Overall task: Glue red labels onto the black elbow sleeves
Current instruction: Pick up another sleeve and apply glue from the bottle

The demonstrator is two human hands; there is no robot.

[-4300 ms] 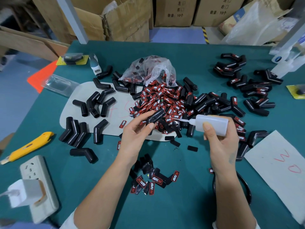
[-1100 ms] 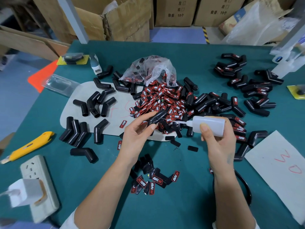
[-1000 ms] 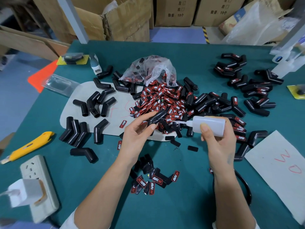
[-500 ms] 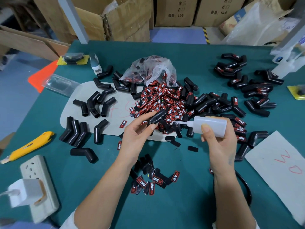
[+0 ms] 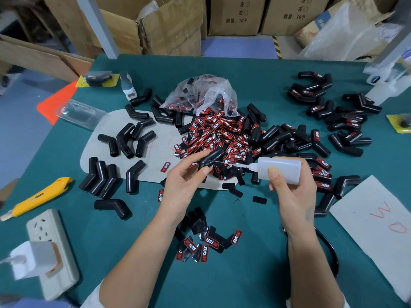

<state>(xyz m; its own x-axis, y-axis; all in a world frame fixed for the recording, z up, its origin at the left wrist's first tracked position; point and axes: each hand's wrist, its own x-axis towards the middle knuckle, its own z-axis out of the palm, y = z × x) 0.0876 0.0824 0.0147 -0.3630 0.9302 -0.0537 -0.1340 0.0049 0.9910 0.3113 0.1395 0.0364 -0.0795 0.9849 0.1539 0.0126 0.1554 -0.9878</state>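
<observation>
My left hand (image 5: 184, 185) pinches a black elbow sleeve (image 5: 213, 157) above the table's middle. My right hand (image 5: 293, 192) grips a white glue bottle (image 5: 280, 170) held sideways, and its thin needle tip touches the sleeve. Behind them lies a heap of red labels (image 5: 218, 134) spilling from a clear plastic bag (image 5: 200, 94). Plain black sleeves (image 5: 126, 141) lie on a grey board at the left. Sleeves bearing red labels (image 5: 322, 98) are piled at the right.
A yellow utility knife (image 5: 37, 196) and a white power strip (image 5: 49, 247) with a charger lie at the left. Several loose labels (image 5: 206, 243) sit between my forearms. A grey card with red marks (image 5: 378, 221) lies at the right; cardboard boxes stand behind the green table (image 5: 244, 274).
The glue bottle has shifted slightly back and forth with its tip staying at the sleeve. My left hand has kept its hold almost unmoved.
</observation>
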